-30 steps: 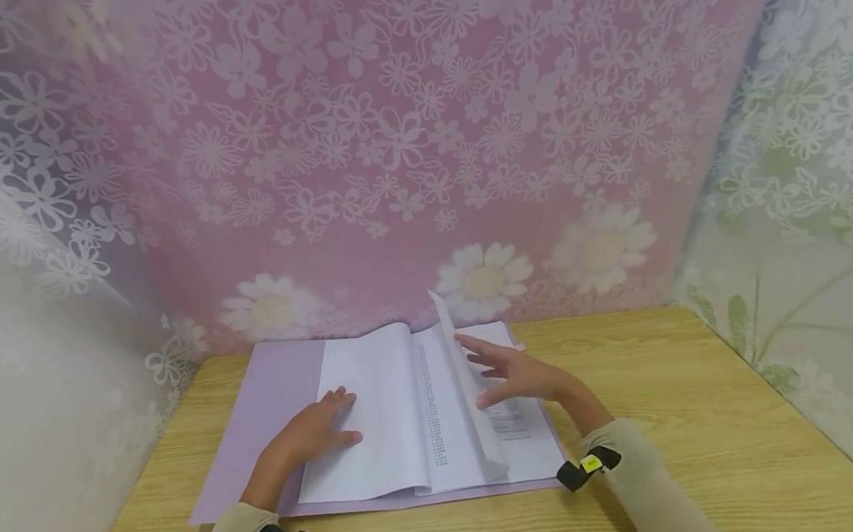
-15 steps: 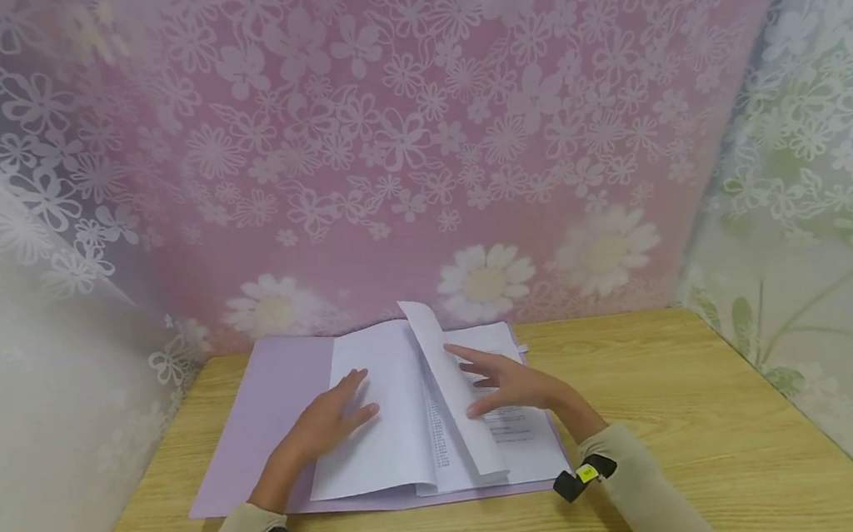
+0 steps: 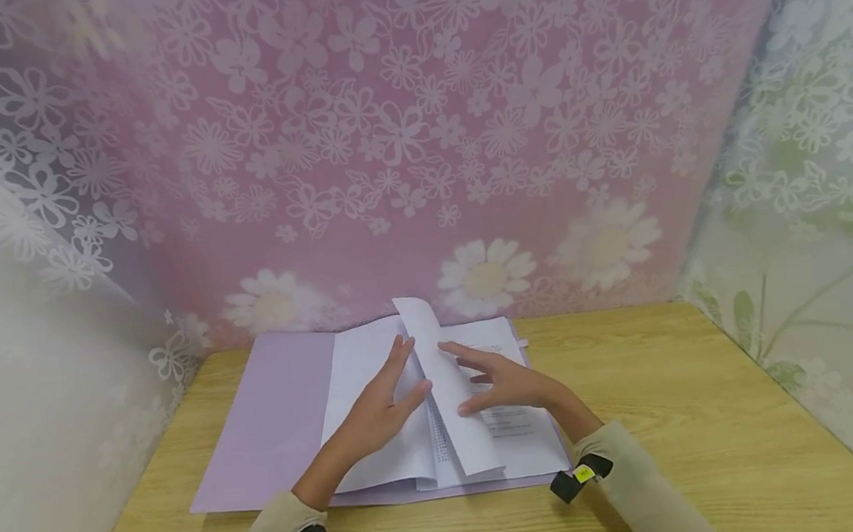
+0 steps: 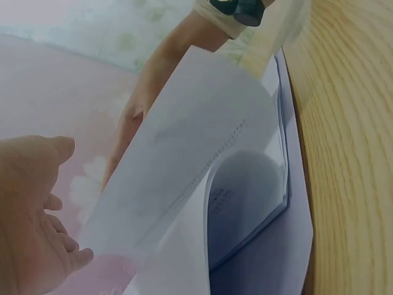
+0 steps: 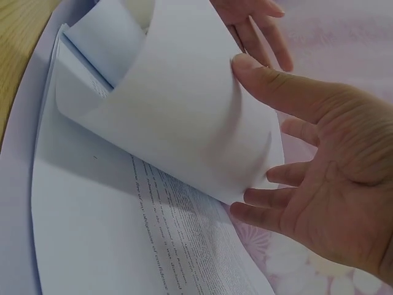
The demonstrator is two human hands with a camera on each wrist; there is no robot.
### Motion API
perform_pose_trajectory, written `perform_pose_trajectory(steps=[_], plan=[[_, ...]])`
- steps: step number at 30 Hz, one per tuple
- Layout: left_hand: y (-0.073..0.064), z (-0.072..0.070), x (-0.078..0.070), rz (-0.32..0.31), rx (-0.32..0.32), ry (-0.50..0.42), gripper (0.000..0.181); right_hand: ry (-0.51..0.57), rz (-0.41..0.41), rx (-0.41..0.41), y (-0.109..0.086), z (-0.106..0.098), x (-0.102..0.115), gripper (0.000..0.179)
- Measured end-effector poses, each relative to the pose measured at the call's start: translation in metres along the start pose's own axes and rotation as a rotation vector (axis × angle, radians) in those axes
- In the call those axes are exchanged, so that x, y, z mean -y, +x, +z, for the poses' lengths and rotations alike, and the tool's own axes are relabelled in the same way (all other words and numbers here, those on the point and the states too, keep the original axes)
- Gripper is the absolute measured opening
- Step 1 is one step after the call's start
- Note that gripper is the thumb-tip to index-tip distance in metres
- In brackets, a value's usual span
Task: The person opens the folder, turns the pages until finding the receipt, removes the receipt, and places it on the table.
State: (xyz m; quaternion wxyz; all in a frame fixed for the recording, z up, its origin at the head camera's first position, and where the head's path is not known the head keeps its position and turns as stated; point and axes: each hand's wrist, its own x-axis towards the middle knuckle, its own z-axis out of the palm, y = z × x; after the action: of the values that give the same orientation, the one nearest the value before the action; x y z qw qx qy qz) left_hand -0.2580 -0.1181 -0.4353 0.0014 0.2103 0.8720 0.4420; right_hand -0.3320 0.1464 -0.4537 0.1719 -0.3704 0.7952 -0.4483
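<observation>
A lilac folder [image 3: 269, 420] lies spread on the table with white printed sheets bound in it. One sheet [image 3: 448, 398] stands up near the middle, bowed and leaning left over the pages below. My right hand [image 3: 514, 378] touches the right face of this sheet with spread fingers; in the right wrist view its thumb and fingertips [image 5: 245, 64] meet the paper. My left hand [image 3: 378, 412] hovers over the left-hand pages [image 3: 359, 359], its thumb and fingers extended close to the raised sheet's left side. In the left wrist view the sheet partly hides the right hand.
The wooden table [image 3: 654, 382] extends to both sides of the folder and in front of it. A pink flowered backdrop [image 3: 359, 179] rises right behind, and pale flowered panels flank the table. Black wrist cameras sit on both sleeves.
My left hand has lifted from the left-hand pages and moved right toward the raised sheet. The sheet has swung left, with my right hand following slightly.
</observation>
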Motion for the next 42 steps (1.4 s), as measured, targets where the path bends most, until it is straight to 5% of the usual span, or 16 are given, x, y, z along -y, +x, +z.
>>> perform_pose_trajectory(steps=[13, 33, 42], plan=[[0.003, 0.014, 0.002, -0.031, -0.014, 0.073, 0.080, 0.051, 0.005, 0.009, -0.001, 0.003, 0.009, 0.094], [-0.008, -0.019, 0.030, -0.124, -0.042, 0.068, 0.063, 0.104, -0.012, 0.066, 0.001, 0.014, 0.008, 0.079], [-0.015, -0.022, 0.041, -0.236, -0.016, 0.134, 0.072, 0.020, -0.012, 0.080, 0.006, 0.025, 0.007, 0.068]])
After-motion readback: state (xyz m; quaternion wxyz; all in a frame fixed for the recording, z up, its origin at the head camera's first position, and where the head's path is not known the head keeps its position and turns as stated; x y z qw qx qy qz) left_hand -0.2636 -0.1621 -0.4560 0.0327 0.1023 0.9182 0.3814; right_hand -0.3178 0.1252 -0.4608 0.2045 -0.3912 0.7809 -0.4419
